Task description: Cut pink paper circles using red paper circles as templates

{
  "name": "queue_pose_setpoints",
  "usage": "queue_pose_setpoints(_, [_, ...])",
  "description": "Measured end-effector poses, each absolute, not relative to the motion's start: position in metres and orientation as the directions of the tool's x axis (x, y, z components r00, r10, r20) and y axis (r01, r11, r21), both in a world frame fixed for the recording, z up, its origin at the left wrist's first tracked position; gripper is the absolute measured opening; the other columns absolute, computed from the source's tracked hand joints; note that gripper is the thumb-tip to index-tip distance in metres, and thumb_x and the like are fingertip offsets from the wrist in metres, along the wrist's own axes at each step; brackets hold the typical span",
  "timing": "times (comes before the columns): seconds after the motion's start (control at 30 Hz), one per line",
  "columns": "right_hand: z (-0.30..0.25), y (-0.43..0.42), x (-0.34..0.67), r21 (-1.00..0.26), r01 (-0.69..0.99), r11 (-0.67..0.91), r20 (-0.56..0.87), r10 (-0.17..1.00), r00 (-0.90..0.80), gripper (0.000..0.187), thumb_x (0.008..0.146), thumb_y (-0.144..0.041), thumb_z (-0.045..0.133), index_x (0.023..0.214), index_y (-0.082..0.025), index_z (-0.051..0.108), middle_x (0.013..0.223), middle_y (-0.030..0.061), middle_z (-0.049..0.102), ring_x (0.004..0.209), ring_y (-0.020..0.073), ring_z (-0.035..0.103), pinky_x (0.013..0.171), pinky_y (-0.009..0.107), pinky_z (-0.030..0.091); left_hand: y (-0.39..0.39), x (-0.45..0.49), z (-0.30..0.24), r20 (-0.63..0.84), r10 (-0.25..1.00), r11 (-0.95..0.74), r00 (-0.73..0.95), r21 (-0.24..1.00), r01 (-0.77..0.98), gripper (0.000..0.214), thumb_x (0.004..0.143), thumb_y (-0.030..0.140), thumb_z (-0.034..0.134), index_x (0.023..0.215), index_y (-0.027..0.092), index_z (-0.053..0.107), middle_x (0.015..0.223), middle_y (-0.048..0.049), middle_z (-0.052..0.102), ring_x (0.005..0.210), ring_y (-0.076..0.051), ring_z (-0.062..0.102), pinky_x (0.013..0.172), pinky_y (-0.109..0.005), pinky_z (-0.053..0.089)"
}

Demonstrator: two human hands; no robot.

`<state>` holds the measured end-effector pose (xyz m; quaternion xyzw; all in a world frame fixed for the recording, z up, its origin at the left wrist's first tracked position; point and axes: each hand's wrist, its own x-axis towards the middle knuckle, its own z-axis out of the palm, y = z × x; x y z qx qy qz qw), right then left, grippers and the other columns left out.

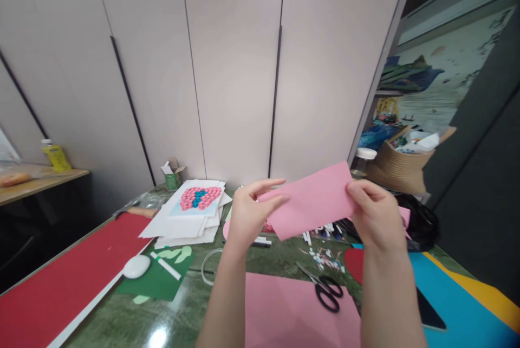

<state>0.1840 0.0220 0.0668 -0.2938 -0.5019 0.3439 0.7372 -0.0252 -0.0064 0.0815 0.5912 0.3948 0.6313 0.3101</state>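
Note:
A rectangular sheet of pink paper point(312, 199) is held up, tilted, above the table. My left hand point(249, 212) has its left end between thumb and fingers, with the index finger stretched out over the top edge. My right hand point(374, 212) pinches the right edge, thumb in front. Below lies a larger pink sheet point(280, 310), and black-handled scissors point(325, 285) rest on it with their blades partly off its far edge. Small paper scraps point(323, 258) are scattered just beyond the scissors.
Left are white sheets point(179, 229) under a pink-and-blue picture point(199, 199), green paper point(162, 283), a white marker point(166, 265), a white mouse point(137, 266) and red paper point(81, 277). Right are blue paper point(459, 304), a dark flat device point(428, 310), a black bag point(422, 226) and a woven basket point(406, 169).

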Motion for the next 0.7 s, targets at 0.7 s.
queue_pose_setpoints(0.7, [0.069,0.018,0.169,-0.752,-0.115,0.649,0.614,0.754,0.235,0.038,0.054,-0.057,0.070,0.053,-0.024,0.051,0.061,0.0017,0.053,0.060,0.0182,0.051,0.065,0.035,0.045,-0.009,-0.022,0.078,0.521,0.776,-0.599,-0.357,0.786,-0.153,0.033,0.056,0.026,0.075,0.087,0.019,0.067,0.074,-0.0031,0.069,0.069,-0.017,0.064,0.066,-0.030,0.053])
